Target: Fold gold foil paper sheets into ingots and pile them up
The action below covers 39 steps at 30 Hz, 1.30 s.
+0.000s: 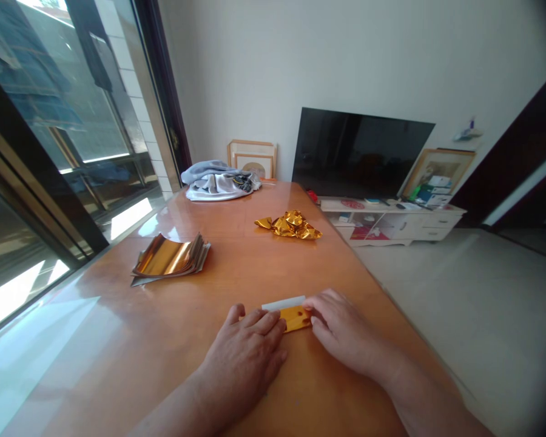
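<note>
A small sheet of gold foil paper [293, 318] lies on the table in front of me, folded over so that a pale strip of its back shows along the far edge. My left hand [248, 349] rests palm down on its left part, fingers stretched out and pressing it to the wood. At the right end, my right hand [339, 328] has its thumb and fingertips closed on the edge of the foil. Both hands cover parts of the sheet. Farther off are a curled stack of gold foil sheets [170, 258] on the left and several folded gold foil pieces [291, 225] in a heap.
The brown wooden table [227, 261] has its right edge near my right forearm. Grey cloth [221, 185] is piled at its far end. Beyond stand a television [359, 155], a white cabinet [404, 224] and picture frames [253, 159]. Glass doors [91, 79] line the left side.
</note>
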Each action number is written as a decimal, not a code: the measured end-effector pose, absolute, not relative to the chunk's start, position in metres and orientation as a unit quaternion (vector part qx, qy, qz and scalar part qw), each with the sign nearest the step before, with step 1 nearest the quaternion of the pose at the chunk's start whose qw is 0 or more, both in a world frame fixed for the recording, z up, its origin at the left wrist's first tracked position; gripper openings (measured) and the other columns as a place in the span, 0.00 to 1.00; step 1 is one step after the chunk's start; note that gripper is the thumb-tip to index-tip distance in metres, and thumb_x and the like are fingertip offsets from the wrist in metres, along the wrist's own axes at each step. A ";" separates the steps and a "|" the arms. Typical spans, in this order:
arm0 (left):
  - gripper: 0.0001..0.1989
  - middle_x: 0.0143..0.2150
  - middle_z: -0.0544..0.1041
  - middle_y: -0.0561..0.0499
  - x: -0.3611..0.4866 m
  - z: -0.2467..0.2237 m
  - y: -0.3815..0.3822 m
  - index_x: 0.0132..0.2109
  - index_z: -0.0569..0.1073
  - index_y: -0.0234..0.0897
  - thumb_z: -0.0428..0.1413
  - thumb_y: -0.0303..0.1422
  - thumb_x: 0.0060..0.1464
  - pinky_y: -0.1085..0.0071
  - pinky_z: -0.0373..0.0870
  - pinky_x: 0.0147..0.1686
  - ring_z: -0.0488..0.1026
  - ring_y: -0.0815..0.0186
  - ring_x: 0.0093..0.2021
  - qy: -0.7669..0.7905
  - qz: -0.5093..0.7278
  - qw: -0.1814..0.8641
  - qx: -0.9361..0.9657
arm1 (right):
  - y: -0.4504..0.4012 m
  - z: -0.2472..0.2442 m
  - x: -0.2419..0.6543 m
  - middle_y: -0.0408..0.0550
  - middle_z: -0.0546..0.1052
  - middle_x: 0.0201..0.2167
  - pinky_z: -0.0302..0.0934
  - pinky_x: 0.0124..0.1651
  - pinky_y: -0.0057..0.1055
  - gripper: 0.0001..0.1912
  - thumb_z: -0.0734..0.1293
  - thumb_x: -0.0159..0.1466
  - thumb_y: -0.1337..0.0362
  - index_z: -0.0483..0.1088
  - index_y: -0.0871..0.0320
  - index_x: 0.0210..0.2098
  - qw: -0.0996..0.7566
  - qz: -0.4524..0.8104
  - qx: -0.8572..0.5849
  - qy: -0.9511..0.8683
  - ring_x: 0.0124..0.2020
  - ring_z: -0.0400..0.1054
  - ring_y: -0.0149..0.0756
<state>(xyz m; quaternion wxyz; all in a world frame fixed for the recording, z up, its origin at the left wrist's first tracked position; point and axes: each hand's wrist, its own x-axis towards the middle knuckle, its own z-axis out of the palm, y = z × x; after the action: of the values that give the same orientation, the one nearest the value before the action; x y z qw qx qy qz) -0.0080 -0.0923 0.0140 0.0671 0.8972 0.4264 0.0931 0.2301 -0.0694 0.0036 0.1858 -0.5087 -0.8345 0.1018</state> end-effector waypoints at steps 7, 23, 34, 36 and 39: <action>0.18 0.54 0.75 0.48 -0.008 0.014 -0.092 0.61 0.68 0.47 0.46 0.38 0.68 0.52 0.54 0.53 0.69 0.55 0.54 0.416 0.091 0.043 0.904 | -0.061 -0.002 0.240 0.47 0.77 0.43 0.63 0.50 0.33 0.14 0.59 0.64 0.75 0.68 0.54 0.44 0.242 0.169 -0.514 -0.805 0.45 0.71 0.36; 0.21 0.53 0.74 0.45 -0.011 0.012 -0.096 0.62 0.68 0.47 0.43 0.44 0.68 0.51 0.54 0.54 0.67 0.53 0.53 0.393 0.098 0.034 0.914 | -0.097 0.031 0.226 0.51 0.74 0.59 0.52 0.61 0.49 0.23 0.60 0.70 0.47 0.70 0.45 0.60 0.058 0.063 -0.487 -0.869 0.59 0.63 0.49; 0.21 0.52 0.73 0.45 -0.012 0.015 -0.098 0.64 0.67 0.51 0.45 0.43 0.67 0.51 0.55 0.54 0.67 0.54 0.53 0.384 0.103 0.034 0.917 | -0.113 0.017 0.224 0.55 0.60 0.70 0.44 0.66 0.61 0.35 0.57 0.66 0.36 0.62 0.44 0.67 0.031 0.048 -0.503 -0.862 0.68 0.53 0.57; 0.20 0.52 0.73 0.45 -0.012 0.015 -0.098 0.62 0.68 0.52 0.45 0.44 0.67 0.52 0.56 0.54 0.67 0.54 0.52 0.385 0.102 0.032 0.917 | -0.112 0.015 0.227 0.55 0.59 0.70 0.42 0.66 0.62 0.36 0.57 0.66 0.36 0.61 0.44 0.67 0.027 0.050 -0.500 -0.864 0.70 0.50 0.58; 0.20 0.52 0.73 0.45 -0.012 0.015 -0.098 0.61 0.70 0.51 0.45 0.45 0.67 0.53 0.56 0.53 0.68 0.54 0.51 0.386 0.102 0.031 0.916 | -0.112 0.015 0.234 0.55 0.57 0.71 0.40 0.66 0.64 0.36 0.58 0.66 0.37 0.59 0.45 0.68 0.021 0.054 -0.498 -0.865 0.72 0.45 0.59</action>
<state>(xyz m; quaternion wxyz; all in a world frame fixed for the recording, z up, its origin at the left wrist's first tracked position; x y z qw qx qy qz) -0.0122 -0.0977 0.0147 0.0310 0.9163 0.3859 0.1021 0.2344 -0.1118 0.0146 0.0208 -0.4980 -0.8653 0.0541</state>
